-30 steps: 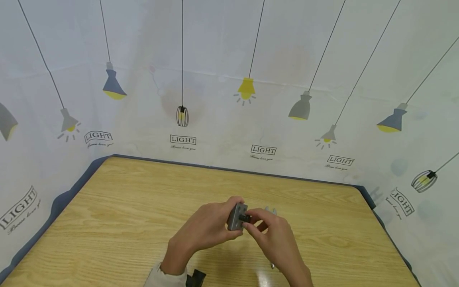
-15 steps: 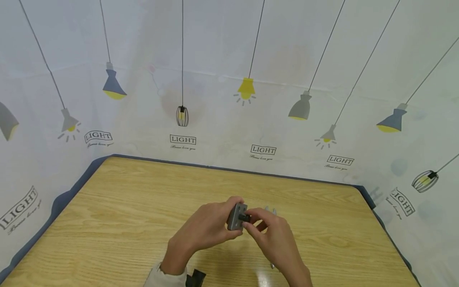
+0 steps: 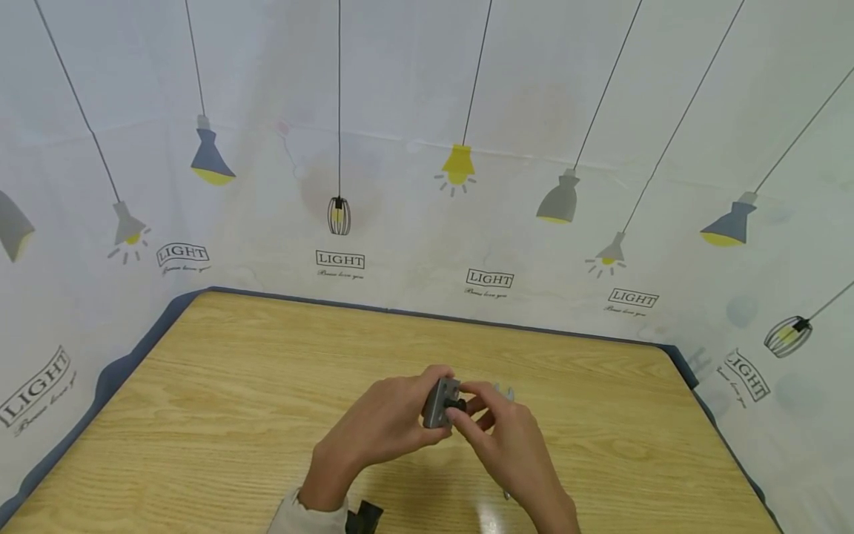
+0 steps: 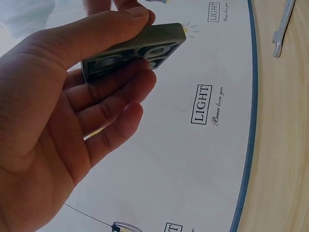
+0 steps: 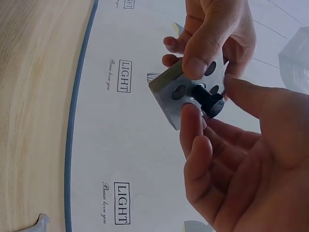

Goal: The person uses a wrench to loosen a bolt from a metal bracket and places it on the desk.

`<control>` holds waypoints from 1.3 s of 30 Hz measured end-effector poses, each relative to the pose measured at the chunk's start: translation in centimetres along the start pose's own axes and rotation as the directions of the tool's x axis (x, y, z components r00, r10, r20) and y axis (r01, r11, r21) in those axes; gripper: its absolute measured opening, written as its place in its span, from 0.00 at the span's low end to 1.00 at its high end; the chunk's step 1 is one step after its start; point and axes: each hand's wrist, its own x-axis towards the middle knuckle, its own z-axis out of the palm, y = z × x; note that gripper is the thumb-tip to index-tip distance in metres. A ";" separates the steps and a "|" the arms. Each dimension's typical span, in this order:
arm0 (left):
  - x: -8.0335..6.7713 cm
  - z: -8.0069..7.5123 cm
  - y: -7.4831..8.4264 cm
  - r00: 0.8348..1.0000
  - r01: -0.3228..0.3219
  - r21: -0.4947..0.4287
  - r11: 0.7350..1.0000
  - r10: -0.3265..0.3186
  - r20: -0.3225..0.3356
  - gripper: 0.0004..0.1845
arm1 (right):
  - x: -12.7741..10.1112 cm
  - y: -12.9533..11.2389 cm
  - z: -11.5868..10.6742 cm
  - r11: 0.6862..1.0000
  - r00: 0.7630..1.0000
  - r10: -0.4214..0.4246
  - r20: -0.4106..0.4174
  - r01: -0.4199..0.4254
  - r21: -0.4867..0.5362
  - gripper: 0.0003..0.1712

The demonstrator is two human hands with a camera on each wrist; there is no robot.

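Up close, my left hand grips a gray metal block above the tabletop, while my right hand pinches a black bolt seated in one hole. I judge threading underway; next needs steady twisting. Beyond lies a wrench.

Near obstacle: slim silver metal wrench lying just behind the hands.
Open room: bare wooden tabletop left and right.

Wooden table with small metal wrench
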 end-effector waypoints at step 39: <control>0.1 0.0 0.2 1.000 -0.021 0.028 0.999 0.021 0.005 0.31 | 0.1 -0.1 -0.3 0.997 0.995 0.081 0.054 -0.081 0.000 0.12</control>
